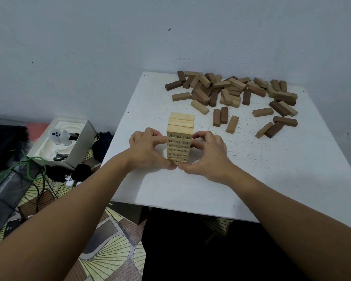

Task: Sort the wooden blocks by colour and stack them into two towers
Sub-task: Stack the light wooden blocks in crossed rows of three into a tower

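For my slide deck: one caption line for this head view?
Both hands, left hand and right hand, grip a light block tower on the white table; loose brown blocks lie behind.

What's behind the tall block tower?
Behind the light tower lies a loose pile of brown blocks on the white table. Both hands, left hand and right hand, cover the tower's lower sides.
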Tool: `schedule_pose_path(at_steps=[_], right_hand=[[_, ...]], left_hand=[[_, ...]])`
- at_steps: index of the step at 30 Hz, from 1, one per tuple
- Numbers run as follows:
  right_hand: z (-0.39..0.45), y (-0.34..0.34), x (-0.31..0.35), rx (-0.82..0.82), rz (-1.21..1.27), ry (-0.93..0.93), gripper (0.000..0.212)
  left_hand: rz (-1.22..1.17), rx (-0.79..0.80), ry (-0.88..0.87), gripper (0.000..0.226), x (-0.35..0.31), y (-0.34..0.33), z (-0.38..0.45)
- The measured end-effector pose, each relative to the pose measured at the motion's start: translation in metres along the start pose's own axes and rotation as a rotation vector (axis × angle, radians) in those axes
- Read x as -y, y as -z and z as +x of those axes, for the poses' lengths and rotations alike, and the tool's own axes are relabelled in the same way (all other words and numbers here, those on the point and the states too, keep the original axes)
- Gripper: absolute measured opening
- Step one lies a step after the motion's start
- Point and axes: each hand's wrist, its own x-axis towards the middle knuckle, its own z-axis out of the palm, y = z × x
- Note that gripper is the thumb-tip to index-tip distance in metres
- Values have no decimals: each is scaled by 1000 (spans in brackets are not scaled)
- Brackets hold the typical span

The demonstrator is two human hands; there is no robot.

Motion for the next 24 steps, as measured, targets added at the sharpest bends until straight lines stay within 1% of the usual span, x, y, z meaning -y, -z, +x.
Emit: schedule_pose_path(at_steps=[2, 5, 10, 24], right_hand=[[0, 0, 1, -3, -12, 0, 64], [1, 0, 3, -10, -29, -9, 64], [6, -3, 9, -8, -35, -25, 65], [19, -22, 31, -13, -22, -18, 63]], left_hand=[[12, 5, 2, 49, 0, 1, 0], [32, -5, 6, 40, 4, 1, 3], [43, -1, 29, 38, 8, 6, 6], [57, -7, 60, 41, 34, 26, 4]])
